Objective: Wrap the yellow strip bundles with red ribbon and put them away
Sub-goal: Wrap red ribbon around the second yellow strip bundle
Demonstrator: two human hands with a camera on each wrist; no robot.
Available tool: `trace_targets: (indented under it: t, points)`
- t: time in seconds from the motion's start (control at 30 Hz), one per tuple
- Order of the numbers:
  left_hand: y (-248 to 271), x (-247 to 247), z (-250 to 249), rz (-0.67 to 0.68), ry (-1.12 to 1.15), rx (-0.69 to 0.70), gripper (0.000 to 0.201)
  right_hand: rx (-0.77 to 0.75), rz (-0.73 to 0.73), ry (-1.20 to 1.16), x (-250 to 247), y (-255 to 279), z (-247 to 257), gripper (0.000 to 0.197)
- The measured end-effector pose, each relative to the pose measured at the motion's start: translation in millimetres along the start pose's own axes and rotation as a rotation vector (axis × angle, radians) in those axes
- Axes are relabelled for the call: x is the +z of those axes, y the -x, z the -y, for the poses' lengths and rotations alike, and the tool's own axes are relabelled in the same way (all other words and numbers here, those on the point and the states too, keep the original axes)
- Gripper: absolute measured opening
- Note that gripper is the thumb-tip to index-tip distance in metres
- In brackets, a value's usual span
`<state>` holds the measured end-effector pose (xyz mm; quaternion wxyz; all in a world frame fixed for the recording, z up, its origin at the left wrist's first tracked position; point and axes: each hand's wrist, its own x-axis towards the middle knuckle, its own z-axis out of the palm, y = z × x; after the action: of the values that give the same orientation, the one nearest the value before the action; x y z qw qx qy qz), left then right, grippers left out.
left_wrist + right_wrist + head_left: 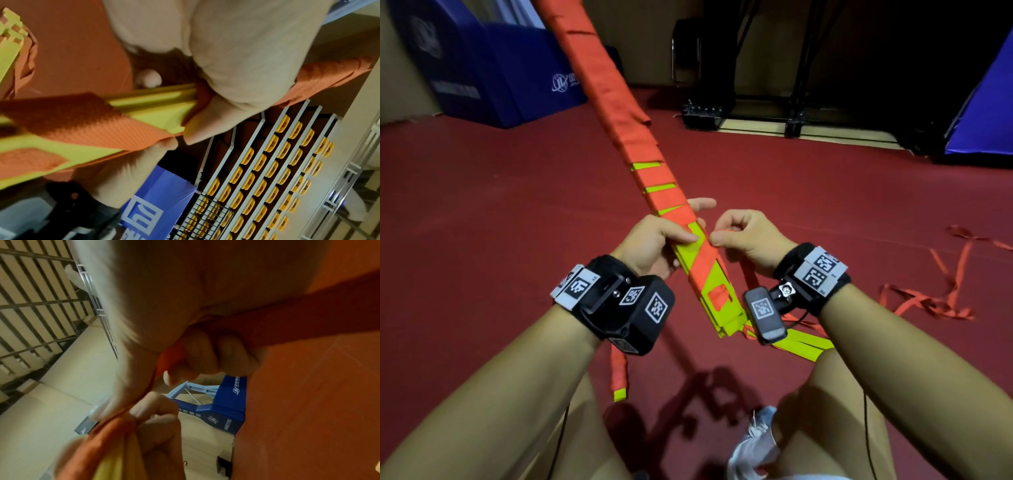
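Forearms (524, 377) enter from lower frame. Left hand (654, 240) clasps the yellow strip bundle (685, 250), which slants from centre to upper left; right hand (746, 240) pinches the red ribbon (703, 257) beside it. Best pulled taut, overlapping turns to close yellow gaps.

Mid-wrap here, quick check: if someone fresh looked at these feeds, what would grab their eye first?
The long yellow strip bundle, running diagonally from the top left to the centre, its far part wound in red ribbon. At centre the left hand grips it while the right hand pinches the ribbon beside it. Loose ribbon lies tangled on the red floor at right.
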<state>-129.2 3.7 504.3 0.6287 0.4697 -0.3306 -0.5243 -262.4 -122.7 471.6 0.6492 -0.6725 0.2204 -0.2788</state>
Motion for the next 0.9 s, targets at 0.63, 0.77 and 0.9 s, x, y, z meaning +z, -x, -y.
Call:
trace_targets:
  t: [0.63,0.77,0.9]
  points:
    - [-28,0,31,-0.271,0.262,0.129,0.032,-0.018,-0.388,-0.166,68,17,-28,0.026]
    - [-27,-9,30,-0.342,0.196,0.139,0.034,0.023,-0.202,0.011,76,22,-36,0.028]
    - [-30,-24,36,-0.460,0.090,0.210,0.029,0.112,-0.058,0.179,73,23,-12,0.038]
